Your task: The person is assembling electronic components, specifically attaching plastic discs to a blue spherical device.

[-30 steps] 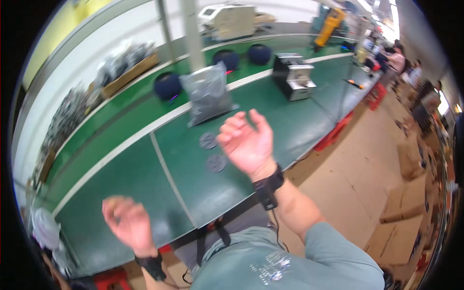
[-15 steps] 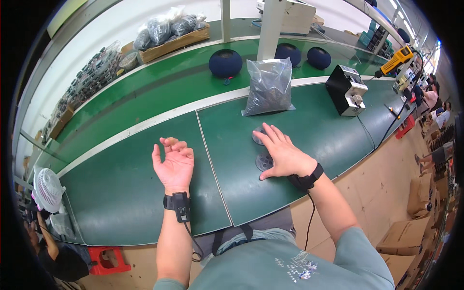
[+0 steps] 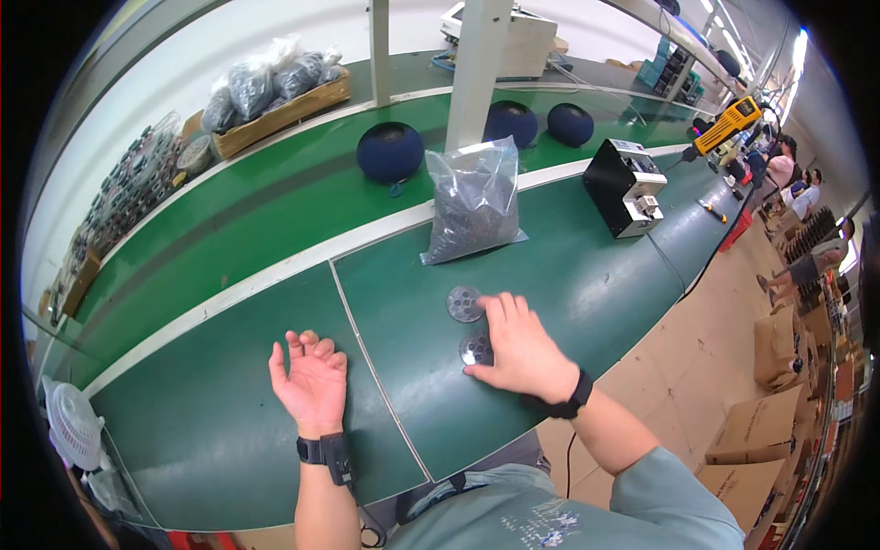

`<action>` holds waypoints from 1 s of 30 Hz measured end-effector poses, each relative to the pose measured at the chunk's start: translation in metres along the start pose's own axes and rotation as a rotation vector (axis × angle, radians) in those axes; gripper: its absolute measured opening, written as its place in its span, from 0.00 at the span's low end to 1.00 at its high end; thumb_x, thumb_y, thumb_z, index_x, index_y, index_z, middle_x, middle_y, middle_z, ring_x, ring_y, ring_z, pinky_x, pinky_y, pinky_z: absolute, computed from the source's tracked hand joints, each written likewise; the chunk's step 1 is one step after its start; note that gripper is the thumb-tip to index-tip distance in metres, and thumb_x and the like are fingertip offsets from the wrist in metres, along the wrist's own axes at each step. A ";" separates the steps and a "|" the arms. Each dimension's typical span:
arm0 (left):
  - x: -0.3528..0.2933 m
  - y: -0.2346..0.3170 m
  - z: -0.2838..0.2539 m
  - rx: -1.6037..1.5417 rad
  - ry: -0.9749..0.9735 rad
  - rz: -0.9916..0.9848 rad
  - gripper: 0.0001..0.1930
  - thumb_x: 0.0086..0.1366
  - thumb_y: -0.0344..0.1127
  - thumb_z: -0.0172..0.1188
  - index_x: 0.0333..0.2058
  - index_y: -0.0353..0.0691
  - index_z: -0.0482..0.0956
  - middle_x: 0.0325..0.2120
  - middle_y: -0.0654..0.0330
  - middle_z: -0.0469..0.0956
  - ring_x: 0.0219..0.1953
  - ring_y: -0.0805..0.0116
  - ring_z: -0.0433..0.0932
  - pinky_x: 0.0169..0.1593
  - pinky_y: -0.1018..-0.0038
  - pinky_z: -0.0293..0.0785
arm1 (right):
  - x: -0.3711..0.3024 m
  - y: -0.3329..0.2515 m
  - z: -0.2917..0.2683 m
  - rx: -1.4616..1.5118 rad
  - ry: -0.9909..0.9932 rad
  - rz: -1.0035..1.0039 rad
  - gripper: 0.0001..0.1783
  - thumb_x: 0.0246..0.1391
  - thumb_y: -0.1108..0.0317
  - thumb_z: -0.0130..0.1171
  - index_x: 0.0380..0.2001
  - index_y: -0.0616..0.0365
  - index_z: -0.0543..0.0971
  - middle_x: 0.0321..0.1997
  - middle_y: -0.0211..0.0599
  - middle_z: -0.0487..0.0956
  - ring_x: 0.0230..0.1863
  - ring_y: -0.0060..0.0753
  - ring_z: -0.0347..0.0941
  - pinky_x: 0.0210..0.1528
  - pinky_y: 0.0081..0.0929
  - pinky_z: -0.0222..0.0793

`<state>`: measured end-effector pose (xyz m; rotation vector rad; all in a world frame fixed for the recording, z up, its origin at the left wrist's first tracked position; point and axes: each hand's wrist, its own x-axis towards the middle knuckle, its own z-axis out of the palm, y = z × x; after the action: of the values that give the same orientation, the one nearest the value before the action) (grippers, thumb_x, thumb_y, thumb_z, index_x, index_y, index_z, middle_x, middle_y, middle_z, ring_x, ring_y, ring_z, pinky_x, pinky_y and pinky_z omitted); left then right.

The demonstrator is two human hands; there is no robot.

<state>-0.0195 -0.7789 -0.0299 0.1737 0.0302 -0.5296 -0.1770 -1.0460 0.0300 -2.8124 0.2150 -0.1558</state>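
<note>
Two dark round discs with holes, a far one (image 3: 465,302) and a near one (image 3: 475,349), lie flat on the green tabletop (image 3: 394,316). My right hand (image 3: 524,350) reaches over them from the right, fingers apart. Its thumb is at the edge of the near disc and its index fingertip at the edge of the far one; whether it grips either is not plain. Palm up and empty, my left hand (image 3: 314,385) rests over the table left of the seam, its fingers loosely bent. A clear plastic bag (image 3: 472,206) of dark small parts stands beyond the discs.
A black and white device (image 3: 623,188) stands at the back right, near a hanging yellow power screwdriver (image 3: 729,124). Dark blue round objects (image 3: 390,154) sit on the far green belt (image 3: 229,215). A white fan (image 3: 73,426) is at far left; cardboard boxes (image 3: 756,426) stand right.
The whole view has shifted, so the table sits lower in it. My right hand has drawn back from over the far disc, leaving it more exposed. My left hand keeps its palm-up pose.
</note>
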 end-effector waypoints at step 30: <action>0.001 0.002 -0.001 0.131 -0.004 -0.010 0.09 0.73 0.41 0.51 0.41 0.43 0.76 0.37 0.63 0.75 0.36 0.69 0.71 0.40 0.71 0.71 | 0.035 0.130 -0.002 1.447 0.398 0.413 0.18 0.63 0.57 0.64 0.25 0.53 0.72 0.17 0.21 0.69 0.16 0.12 0.59 0.17 0.17 0.54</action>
<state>-0.0178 -0.7773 -0.0308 0.3001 -0.0074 -0.5423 -0.1598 -1.1745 -0.0070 -1.2530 0.5008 -0.5134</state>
